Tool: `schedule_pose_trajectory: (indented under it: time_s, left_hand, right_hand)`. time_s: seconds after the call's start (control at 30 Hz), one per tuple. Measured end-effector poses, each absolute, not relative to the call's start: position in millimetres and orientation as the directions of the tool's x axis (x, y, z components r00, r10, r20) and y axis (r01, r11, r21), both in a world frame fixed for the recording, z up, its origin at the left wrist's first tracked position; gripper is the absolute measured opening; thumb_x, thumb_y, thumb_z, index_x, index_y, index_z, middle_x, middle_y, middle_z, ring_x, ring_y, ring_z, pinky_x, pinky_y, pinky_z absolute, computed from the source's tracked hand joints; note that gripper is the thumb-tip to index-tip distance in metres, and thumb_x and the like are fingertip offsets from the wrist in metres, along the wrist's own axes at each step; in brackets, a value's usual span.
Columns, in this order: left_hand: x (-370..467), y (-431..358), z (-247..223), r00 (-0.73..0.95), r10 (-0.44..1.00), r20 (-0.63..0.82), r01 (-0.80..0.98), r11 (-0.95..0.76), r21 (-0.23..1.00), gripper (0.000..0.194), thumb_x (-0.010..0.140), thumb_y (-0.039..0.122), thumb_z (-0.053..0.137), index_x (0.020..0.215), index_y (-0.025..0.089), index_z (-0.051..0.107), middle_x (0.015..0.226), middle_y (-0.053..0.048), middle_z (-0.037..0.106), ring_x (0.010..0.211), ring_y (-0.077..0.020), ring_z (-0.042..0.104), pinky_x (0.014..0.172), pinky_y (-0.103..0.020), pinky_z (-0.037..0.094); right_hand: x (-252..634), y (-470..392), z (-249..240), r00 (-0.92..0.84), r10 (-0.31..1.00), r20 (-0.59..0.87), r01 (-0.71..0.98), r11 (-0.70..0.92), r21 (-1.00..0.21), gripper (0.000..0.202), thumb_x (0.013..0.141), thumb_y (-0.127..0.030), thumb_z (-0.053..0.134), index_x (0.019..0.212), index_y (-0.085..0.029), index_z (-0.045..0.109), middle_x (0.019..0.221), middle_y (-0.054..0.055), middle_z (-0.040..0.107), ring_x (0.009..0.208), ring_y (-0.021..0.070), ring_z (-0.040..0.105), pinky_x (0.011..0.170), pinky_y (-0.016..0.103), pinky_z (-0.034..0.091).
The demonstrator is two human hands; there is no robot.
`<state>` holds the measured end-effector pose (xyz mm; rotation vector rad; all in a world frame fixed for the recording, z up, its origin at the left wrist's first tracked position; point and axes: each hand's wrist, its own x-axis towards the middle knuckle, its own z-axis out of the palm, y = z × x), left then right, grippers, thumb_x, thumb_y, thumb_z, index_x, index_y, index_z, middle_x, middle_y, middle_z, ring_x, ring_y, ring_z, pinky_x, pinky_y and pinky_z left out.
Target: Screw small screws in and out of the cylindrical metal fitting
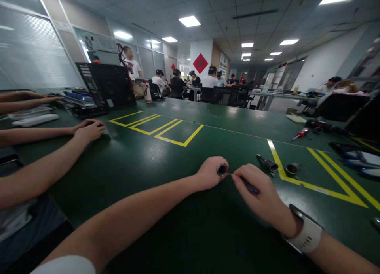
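Observation:
My left hand (211,173) is closed around a small hollow metal cylinder (221,170), its dark round opening turned toward me. My right hand (261,191) grips a screwdriver with a dark purple handle (251,188). The thin shaft points left at the cylinder's side; whether its tip touches a screw is too small to tell. To the right of my hands lie a metal cylindrical part with a stem (268,164) and a metal cup-shaped part (293,169). Tiny dark pieces are scattered near them.
Yellow tape outlines (185,144) mark the green table (142,179). At the right lie a red screwdriver (302,133) and a dark power tool (323,125). A co-worker's hands (89,129) rest at the left, near a black computer case (109,84) and a white cup (147,93).

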<state>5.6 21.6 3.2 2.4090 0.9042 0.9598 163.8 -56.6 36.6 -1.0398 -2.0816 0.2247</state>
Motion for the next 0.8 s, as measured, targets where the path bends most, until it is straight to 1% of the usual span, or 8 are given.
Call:
schedule_pose_trajectory:
  time_s: [0.07, 0.17, 0.3, 0.43, 0.53, 0.63, 0.73, 0.8]
  left_hand:
    - [5.8, 22.4, 1.8, 0.575, 0.665, 0.476, 0.425, -0.741, 0.52, 0.006, 0.069, 0.014, 0.061, 0.069, 0.014, 0.056, 0.068, 0.001, 0.053, 0.065, -0.012, 0.05, 0.063, -0.025, 0.039]
    - [5.4, 23.4, 0.3, 0.577, 0.654, 0.489, 0.421, -0.752, 0.508, 0.005, 0.07, 0.014, 0.062, 0.071, 0.014, 0.057, 0.07, 0.0, 0.055, 0.067, -0.0123, 0.051, 0.064, -0.025, 0.039]
    - [4.8, 22.6, 1.3, 0.56, 0.691, 0.457, 0.428, -0.713, 0.555, 0.005, 0.071, 0.015, 0.062, 0.071, 0.014, 0.057, 0.072, 0.0, 0.056, 0.069, -0.0123, 0.052, 0.064, -0.024, 0.04]
    - [5.2, 22.3, 3.0, 0.51, 0.757, 0.408, 0.459, -0.641, 0.615, 0.007, 0.069, 0.015, 0.063, 0.07, 0.015, 0.057, 0.073, 0.0, 0.056, 0.07, -0.0126, 0.052, 0.064, -0.024, 0.041]
    - [5.4, 23.0, 3.3, 0.491, 0.777, 0.394, 0.475, -0.618, 0.626, 0.008, 0.068, 0.015, 0.064, 0.069, 0.014, 0.056, 0.072, 0.0, 0.055, 0.07, -0.013, 0.051, 0.065, -0.025, 0.041]
    - [5.3, 23.1, 3.5, 0.49, 0.783, 0.383, 0.5, -0.612, 0.612, 0.006, 0.069, 0.015, 0.063, 0.071, 0.015, 0.057, 0.074, 0.0, 0.056, 0.071, -0.0134, 0.052, 0.065, -0.025, 0.041]
    - [5.0, 22.8, 3.3, 0.502, 0.771, 0.392, 0.537, -0.633, 0.558, 0.004, 0.07, 0.014, 0.061, 0.072, 0.015, 0.058, 0.073, 0.0, 0.056, 0.07, -0.0135, 0.051, 0.064, -0.025, 0.039]
    - [4.8, 23.0, 2.6, 0.512, 0.755, 0.409, 0.551, -0.654, 0.519, 0.003, 0.071, 0.014, 0.06, 0.072, 0.016, 0.058, 0.072, 0.0, 0.056, 0.069, -0.0134, 0.051, 0.063, -0.025, 0.038]
  right_hand:
    - [163.7, -55.1, 36.1, -0.332, 0.78, 0.53, 0.597, 0.609, -0.522, 0.018, 0.085, -0.024, 0.045, 0.07, -0.019, 0.055, 0.067, 0.002, 0.054, 0.063, 0.0152, 0.05, 0.057, 0.029, 0.037]
    - [166.4, -50.1, 34.0, -0.205, 0.874, 0.44, 0.528, 0.477, -0.702, 0.024, 0.085, -0.03, 0.046, 0.066, -0.019, 0.056, 0.065, 0.001, 0.055, 0.062, 0.0156, 0.051, 0.057, 0.03, 0.037]
    - [169.9, -41.9, 29.7, -0.039, 0.954, 0.296, 0.239, 0.297, -0.925, 0.024, 0.08, -0.034, 0.052, 0.064, -0.019, 0.059, 0.064, 0.002, 0.059, 0.067, 0.0178, 0.054, 0.064, 0.032, 0.041]
    - [167.6, -37.5, 25.5, 0.038, 0.989, 0.143, -0.063, 0.145, -0.987, 0.019, 0.073, -0.035, 0.061, 0.065, -0.017, 0.061, 0.066, 0.004, 0.06, 0.066, 0.0186, 0.055, 0.064, 0.033, 0.042]
    - [166.1, -36.9, 23.3, 0.042, 0.994, 0.096, -0.16, 0.101, -0.982, 0.019, 0.072, -0.036, 0.062, 0.065, -0.018, 0.061, 0.066, 0.003, 0.06, 0.065, 0.018, 0.054, 0.062, 0.032, 0.042]
    - [166.6, -39.6, 24.6, 0.035, 0.979, 0.199, 0.018, 0.198, -0.98, 0.021, 0.077, -0.036, 0.057, 0.066, -0.019, 0.06, 0.067, 0.002, 0.059, 0.068, 0.0184, 0.054, 0.065, 0.033, 0.041]
    - [166.7, -44.2, 29.0, -0.061, 0.945, 0.322, 0.317, 0.325, -0.891, 0.023, 0.082, -0.036, 0.052, 0.068, -0.019, 0.06, 0.068, 0.002, 0.058, 0.068, 0.0179, 0.053, 0.064, 0.032, 0.038]
    - [166.1, -45.6, 31.3, -0.099, 0.937, 0.335, 0.398, 0.346, -0.85, 0.024, 0.082, -0.036, 0.052, 0.068, -0.019, 0.06, 0.068, 0.001, 0.058, 0.066, 0.0173, 0.052, 0.062, 0.032, 0.037]
